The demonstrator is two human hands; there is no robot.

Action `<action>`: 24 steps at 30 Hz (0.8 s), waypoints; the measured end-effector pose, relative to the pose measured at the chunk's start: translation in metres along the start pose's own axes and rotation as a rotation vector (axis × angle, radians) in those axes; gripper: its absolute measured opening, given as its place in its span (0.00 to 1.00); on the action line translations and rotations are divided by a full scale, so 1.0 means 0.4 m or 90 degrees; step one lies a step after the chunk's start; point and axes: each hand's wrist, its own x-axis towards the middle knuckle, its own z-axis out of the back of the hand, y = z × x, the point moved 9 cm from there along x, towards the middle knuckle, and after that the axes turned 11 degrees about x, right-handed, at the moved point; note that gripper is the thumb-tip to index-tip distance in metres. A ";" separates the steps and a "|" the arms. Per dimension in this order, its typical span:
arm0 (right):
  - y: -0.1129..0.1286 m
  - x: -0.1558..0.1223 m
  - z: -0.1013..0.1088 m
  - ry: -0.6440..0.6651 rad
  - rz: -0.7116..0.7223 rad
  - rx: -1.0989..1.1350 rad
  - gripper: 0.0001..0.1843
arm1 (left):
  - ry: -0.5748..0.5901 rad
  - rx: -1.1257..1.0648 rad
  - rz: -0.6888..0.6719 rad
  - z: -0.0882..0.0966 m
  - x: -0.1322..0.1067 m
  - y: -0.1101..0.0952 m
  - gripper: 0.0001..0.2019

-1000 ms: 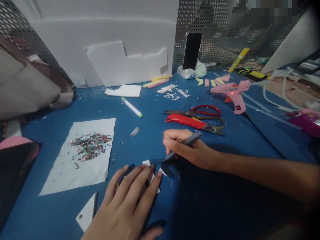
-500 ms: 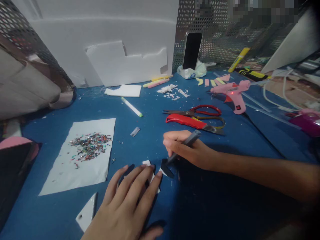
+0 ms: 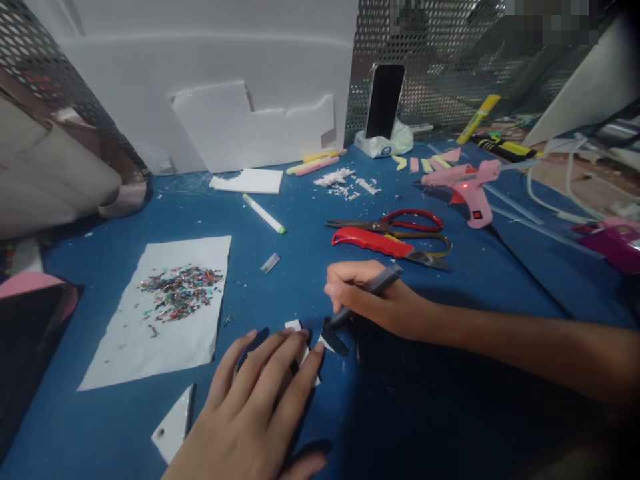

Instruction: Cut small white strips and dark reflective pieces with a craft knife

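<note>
My left hand [image 3: 260, 393] lies flat with its fingers stretched out over a white piece [image 3: 293, 325], most of which it hides. Its index fingertip touches the white corner of a small piece [image 3: 336, 340] whose other part is black. Between the fingers and thumb of my right hand [image 3: 395, 307] is a dark grey marker [image 3: 367, 293], tilted, with its tip down at the upper edge of that black part. Beside my left wrist lies a white piece with a small hole [image 3: 171, 427], partly covered.
Left, a white sheet [image 3: 107, 357] bears colourful bits. Red-handled scissors [image 3: 410, 217] and a red-handled cutter [image 3: 373, 242] lie beyond my right hand. A pink glue gun [image 3: 467, 187] with a lit red light and a black cord stands to the right. A phone [image 3: 385, 103] leans at the back.
The marker's tip has moved slightly left and up along the black part, and the fingers of my right hand have shifted a little with it. My left hand stays in place.
</note>
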 end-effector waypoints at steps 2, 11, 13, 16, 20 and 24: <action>-0.002 -0.001 -0.016 0.044 -0.012 0.024 0.22 | 0.003 0.002 0.001 0.000 0.004 0.001 0.36; -0.006 -0.003 -0.025 0.076 -0.026 0.041 0.23 | 0.002 0.000 0.004 -0.001 0.000 -0.002 0.36; -0.003 -0.002 -0.015 0.050 -0.015 0.031 0.22 | -0.002 0.003 0.004 -0.003 -0.002 -0.003 0.36; -0.003 -0.003 -0.017 0.058 -0.018 0.039 0.21 | -0.006 0.000 0.005 -0.002 -0.004 -0.002 0.36; -0.004 -0.004 -0.019 0.061 -0.027 0.055 0.21 | 0.001 -0.003 0.009 -0.001 -0.004 0.001 0.35; -0.002 -0.003 -0.021 0.067 -0.026 0.053 0.21 | 0.004 0.009 0.004 -0.003 0.001 0.001 0.35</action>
